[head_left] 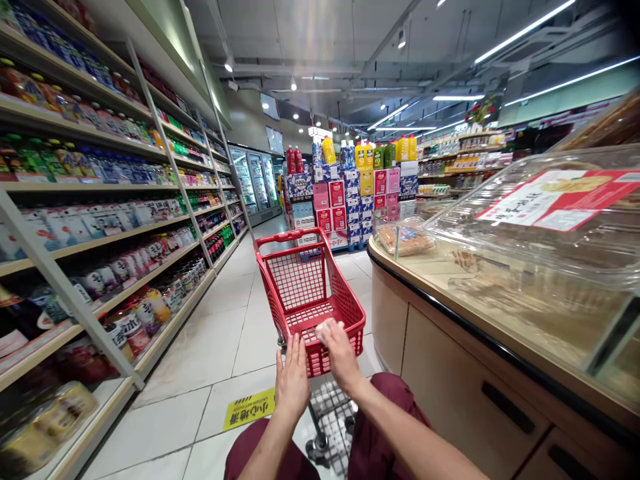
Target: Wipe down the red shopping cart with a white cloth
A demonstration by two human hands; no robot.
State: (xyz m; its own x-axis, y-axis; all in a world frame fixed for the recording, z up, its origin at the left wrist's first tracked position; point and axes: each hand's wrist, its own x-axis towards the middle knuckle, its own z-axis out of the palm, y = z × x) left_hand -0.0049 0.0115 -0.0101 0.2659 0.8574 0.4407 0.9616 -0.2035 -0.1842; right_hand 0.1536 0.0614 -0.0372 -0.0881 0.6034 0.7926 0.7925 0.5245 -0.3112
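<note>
A red plastic shopping cart (353,303) with a lattice basket stands right before my knees, and no goods show inside it. My left hand (293,381) lies against the basket's near left corner, its fingers stretched out and nothing in its grasp. At the near rim, my right hand (343,353) has its fingers curled over a crumpled white wipe (326,329). Only a small piece of the wipe shows; whether it is cloth or paper I cannot make out. The cart's lower rack and a caster (317,445) appear between my legs.
Shelves of drinks (120,267) run along the left. Close on the right is a curved display counter (450,347) with clear food boxes (560,200). Stacked cartons (353,207) with bottles on top stand ahead. A yellow caution sticker (250,408) marks the tiled floor.
</note>
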